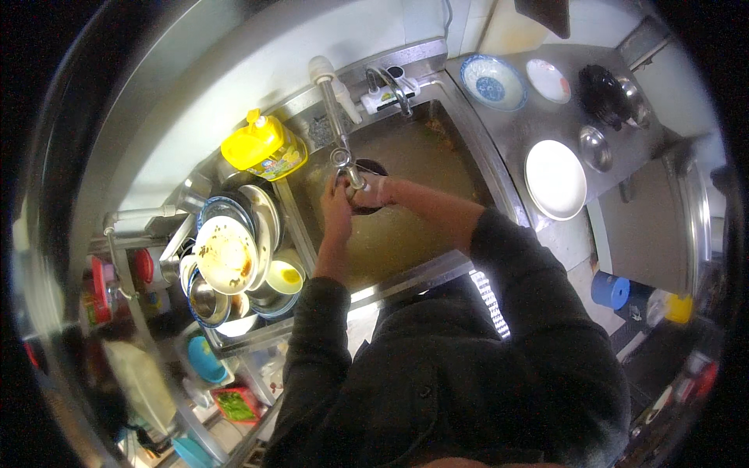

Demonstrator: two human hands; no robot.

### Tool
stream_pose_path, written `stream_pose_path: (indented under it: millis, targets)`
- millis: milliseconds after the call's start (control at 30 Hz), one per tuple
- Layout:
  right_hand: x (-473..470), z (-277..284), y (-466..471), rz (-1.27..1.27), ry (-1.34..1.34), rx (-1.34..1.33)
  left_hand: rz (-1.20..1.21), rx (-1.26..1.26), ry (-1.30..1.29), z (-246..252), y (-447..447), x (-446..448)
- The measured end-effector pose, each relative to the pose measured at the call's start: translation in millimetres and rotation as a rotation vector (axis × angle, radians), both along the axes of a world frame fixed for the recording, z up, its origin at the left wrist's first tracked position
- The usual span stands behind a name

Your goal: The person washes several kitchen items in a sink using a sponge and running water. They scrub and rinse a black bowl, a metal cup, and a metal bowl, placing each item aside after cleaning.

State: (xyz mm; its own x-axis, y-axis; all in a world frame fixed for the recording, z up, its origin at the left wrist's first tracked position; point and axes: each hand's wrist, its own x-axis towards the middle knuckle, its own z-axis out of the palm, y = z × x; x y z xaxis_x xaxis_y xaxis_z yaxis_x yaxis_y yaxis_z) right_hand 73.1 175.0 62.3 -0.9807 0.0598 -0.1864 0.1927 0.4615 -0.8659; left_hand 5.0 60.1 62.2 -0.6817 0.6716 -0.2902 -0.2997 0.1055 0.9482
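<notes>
Both my hands are low in a stainless steel sink (409, 234), beneath the spout of a metal faucet (335, 126). My left hand (337, 202) grips the left side of a dark round bowl (373, 167). Across the middle of that bowl lies my right hand (374, 191), its fingers partly hidden behind the spout. Whether the right hand holds a cloth or sponge cannot be seen. Murky brownish water fills much of the basin, and food scraps (436, 127) lie in its far right corner.
Dirty plates and bowls (227, 254) are stacked left of the basin, below a yellow detergent jug (263, 146). A second curved faucet (389, 85) stands behind the basin. The right counter holds a white plate (556, 180), a blue-patterned bowl (492, 83) and a metal bowl (595, 148).
</notes>
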Motion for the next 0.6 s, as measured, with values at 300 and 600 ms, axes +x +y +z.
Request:
stream_pose_path:
  millis: [300,600]
  targets:
    - [9.0,-20.2,-10.2,-0.179,0.277,0.886,0.027,-0.064,-0.204,22.2,-1.4,14.2]
    - [-7.0,-40.1,5.1,-0.179,-0.230,-0.157,0.152,-0.007,-0.305,-9.2,-4.3,20.1]
